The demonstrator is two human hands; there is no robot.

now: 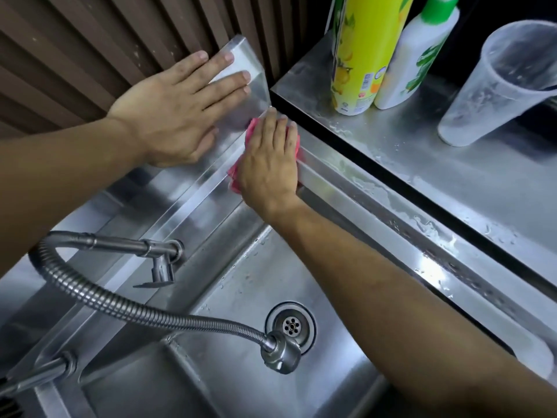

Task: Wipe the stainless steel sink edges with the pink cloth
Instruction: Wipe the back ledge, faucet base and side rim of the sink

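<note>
Right hand is pressed flat, fingers straight, on pink cloth — soft, light, best pinned by palm; left hand is spread flat on sink upstand — nothing gripped.

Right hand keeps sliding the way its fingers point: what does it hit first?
Probably the corner where the sink rim meets the steel backsplash: the right hand, flat on the pink cloth, has its fingertips almost there. The left hand lies to the side, out of that line. Depth is uncertain.
</note>
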